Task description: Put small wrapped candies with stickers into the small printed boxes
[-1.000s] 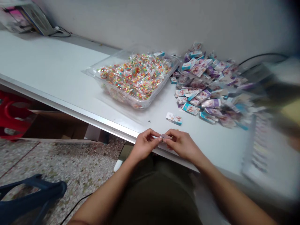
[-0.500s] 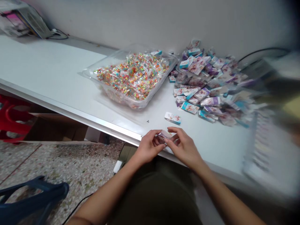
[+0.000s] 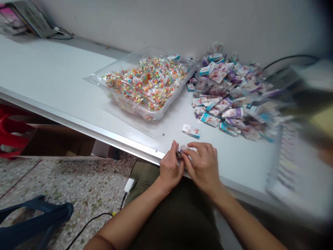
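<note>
My left hand [image 3: 170, 168] is closed around a small purple-and-white carton [image 3: 180, 150] at the table's front edge. The thumb and fingers of my right hand [image 3: 205, 163] pinch at the carton's upper end, by a pale flap. Some orange shows beside the right fingers, too small to make out. Both hands hide most of the carton. Just beyond them lies a flat blue-and-white carton [image 3: 191, 131]. Farther back, a clear plastic tray [image 3: 160, 114] holds many small clear bags of coloured beads [image 3: 145, 83].
A heap of small blue, purple and white cartons [image 3: 226, 93] lies right of the tray. Blurred plastic packaging [image 3: 286, 166] is at the far right. Below the table on the left are an open cardboard box [image 3: 62, 140], a red stool [image 3: 13, 132] and a dark blue stool [image 3: 39, 215].
My left hand has turned more upright around the carton. My right fingers have curled in and now pinch at its upper end. The view has shifted slightly.
</note>
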A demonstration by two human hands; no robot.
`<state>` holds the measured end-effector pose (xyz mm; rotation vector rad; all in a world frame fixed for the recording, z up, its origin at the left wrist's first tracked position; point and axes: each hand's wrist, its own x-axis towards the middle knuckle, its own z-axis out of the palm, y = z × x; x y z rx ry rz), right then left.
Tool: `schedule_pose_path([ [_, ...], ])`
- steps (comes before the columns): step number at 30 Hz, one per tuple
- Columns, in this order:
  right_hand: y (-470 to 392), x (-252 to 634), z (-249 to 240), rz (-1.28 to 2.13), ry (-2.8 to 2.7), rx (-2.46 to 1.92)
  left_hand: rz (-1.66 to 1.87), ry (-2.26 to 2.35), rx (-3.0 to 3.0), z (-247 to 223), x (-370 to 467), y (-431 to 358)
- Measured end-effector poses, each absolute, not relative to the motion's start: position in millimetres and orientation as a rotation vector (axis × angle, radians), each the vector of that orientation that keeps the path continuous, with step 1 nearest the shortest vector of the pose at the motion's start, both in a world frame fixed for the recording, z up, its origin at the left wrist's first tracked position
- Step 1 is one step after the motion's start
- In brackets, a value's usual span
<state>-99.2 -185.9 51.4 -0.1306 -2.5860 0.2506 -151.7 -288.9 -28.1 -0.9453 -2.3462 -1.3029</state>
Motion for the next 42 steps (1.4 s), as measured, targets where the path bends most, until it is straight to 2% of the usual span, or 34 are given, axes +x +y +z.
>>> schedule_pose_path([
  [8,-179,-105,63,0.39,-2.756,-0.213,-1.261,-2.275,-0.941,-28,-150,-285],
  [18,-184,-121,67,0.354,-2.933,-0.318,-1.334,-2.23,-0.909,-29,-150,-284],
  [25,-179,-120,61,0.733,-2.922,-0.64,-1.459,-2.233,-1.02,-18,-155,-299],
  [27,-178,-119,60,0.773,-2.916,-0.574,-1.622,-2.326,-1.024,-6,-161,-308],
  [32,-178,-118,61,0.771,-2.886,-0.414,-2.572,-2.578,-0.79,19,-195,-318],
  [34,-176,-115,61,0.8,-2.869,-0.376,-2.812,-2.609,-0.772,23,-208,-317],
  [37,-168,-108,58,1.169,-2.779,-0.415,-2.922,-2.659,-0.692,27,-217,-313],
  [40,-161,-100,45,1.933,-2.427,-0.57,-2.975,-2.673,-0.578,30,-216,-310],
  [42,-161,-99,34,2.301,-2.067,-0.712,-3.023,-2.664,-0.5,32,-213,-309],
])
